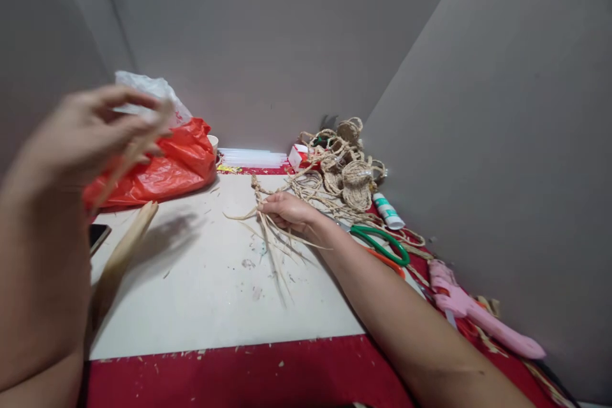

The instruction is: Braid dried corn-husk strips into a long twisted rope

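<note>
Pinching braided cord (257, 189) in right hand (289, 211) | left hand (88, 134) raised apart, gripping blurred strip (123, 167)

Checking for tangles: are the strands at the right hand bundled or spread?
Spread: the strands fan out in several directions from the right hand.

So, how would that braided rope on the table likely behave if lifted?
The rope would probably droop, since it lies in loose loops. It looks light for its bulk, being thin plaited fibre. The loose strands at the right hand might splay or snag, as they fan out unbraided.
</note>
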`<state>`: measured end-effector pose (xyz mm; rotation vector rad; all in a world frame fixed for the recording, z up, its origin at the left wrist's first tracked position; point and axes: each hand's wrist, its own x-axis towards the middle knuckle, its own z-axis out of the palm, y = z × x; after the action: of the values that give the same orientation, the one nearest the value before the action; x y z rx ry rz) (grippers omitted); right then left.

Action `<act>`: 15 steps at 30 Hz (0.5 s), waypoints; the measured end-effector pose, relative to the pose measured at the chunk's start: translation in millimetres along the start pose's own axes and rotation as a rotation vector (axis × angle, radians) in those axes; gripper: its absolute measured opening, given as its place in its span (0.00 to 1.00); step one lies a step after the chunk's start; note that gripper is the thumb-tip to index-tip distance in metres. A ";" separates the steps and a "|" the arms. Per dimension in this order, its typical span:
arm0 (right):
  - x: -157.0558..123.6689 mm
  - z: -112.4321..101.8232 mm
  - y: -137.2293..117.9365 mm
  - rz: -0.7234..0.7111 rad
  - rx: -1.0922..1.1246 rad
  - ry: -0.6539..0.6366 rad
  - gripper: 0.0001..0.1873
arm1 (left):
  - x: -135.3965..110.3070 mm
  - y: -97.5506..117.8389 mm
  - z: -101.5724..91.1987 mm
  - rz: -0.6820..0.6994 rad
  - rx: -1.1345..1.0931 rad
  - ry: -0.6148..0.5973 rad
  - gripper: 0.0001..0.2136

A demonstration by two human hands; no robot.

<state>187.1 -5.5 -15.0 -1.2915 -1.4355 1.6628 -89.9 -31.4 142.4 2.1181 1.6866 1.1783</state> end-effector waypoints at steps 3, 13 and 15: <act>1.1 1.6 0.6 0.006 0.093 -0.031 0.14 | -1.8 -1.4 53.9 0.042 0.239 0.078 0.13; -0.5 4.5 -2.1 -0.047 0.162 -0.015 0.17 | -47.3 -15.3 176.0 -0.453 -0.732 -0.665 0.12; -1.0 6.5 -3.9 -0.062 0.140 0.015 0.16 | -45.5 -15.3 177.7 -0.556 -0.818 -0.665 0.12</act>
<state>180.8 -7.9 -11.3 -1.1679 -1.3122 1.6771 17.0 -10.3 -5.9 1.2117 1.0853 0.6847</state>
